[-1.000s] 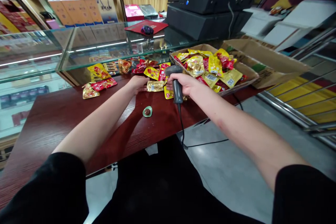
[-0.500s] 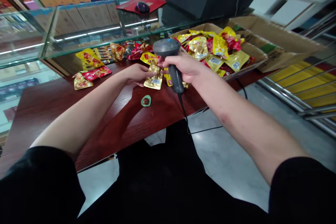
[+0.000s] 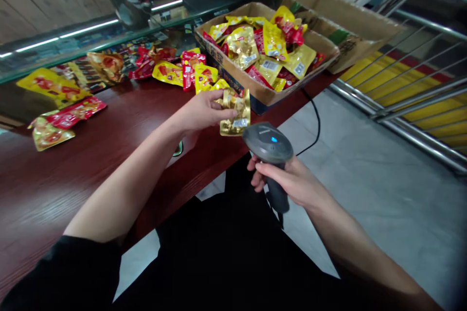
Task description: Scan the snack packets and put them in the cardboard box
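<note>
My left hand [image 3: 204, 112] pinches a gold snack packet [image 3: 235, 114] above the dark red tabletop [image 3: 124, 131], with the packet's white barcode label facing up. My right hand [image 3: 292, 177] is wrapped round the handle of a grey barcode scanner [image 3: 269, 143]. A blue light shows on top of the scanner, and its head is close to the packet's lower right corner. Several red and yellow packets [image 3: 193, 69] lie just beyond my left hand. Partly hidden under my left forearm is a small green-rimmed object [image 3: 178, 148].
A cardboard box [image 3: 262, 97] full of packets stands at the table's right end, beside another open box [image 3: 350, 14]. More packets [image 3: 54, 87] lie at the left by the glass case [image 3: 146, 29]. A metal rack [image 3: 408, 102] stands at the right. The scanner's cable hangs down.
The view has turned rightward and down. My right hand has drawn the scanner back from above the packets, nearer my body. My left hand now has the gold packet lifted beside the box.
</note>
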`<state>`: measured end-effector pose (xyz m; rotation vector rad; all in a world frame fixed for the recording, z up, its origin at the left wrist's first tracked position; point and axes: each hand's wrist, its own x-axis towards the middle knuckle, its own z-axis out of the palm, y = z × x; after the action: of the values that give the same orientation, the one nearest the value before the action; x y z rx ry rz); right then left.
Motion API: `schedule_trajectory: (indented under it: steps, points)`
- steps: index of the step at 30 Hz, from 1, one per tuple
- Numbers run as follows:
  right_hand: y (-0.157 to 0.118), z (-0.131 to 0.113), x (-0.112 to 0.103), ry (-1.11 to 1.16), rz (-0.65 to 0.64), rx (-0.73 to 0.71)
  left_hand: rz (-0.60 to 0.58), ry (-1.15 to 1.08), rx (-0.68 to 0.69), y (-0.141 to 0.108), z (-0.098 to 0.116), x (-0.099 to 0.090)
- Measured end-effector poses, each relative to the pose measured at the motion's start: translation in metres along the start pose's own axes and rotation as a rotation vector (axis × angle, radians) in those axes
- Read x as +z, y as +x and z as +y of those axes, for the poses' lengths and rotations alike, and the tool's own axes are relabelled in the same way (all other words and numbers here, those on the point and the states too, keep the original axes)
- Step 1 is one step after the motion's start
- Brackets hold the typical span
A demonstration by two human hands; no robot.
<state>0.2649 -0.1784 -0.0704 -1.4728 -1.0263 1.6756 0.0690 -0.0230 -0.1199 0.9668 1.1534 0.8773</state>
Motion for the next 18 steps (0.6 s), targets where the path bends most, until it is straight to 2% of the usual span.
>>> schedule_trajectory:
  steps: [3, 7, 12, 18]
  points:
    - [-0.023, 0.006, -0.016, -0.037, 0.025, 0.042, -0.127, 0.038, -0.094, -0.002, -0.007, 0.013]
    - [-0.042, 0.002, -0.022, -0.082, 0.005, 0.060, -0.159, 0.067, -0.177, -0.013, 0.010, 0.018]
    - [-0.037, -0.015, -0.008, -0.057, -0.133, 0.034, -0.242, 0.206, -0.042, -0.020, 0.036, 0.012]
    - [-0.015, -0.023, 0.013, 0.006, -0.153, 0.013, -0.244, 0.292, 0.041, -0.013, 0.034, 0.003]
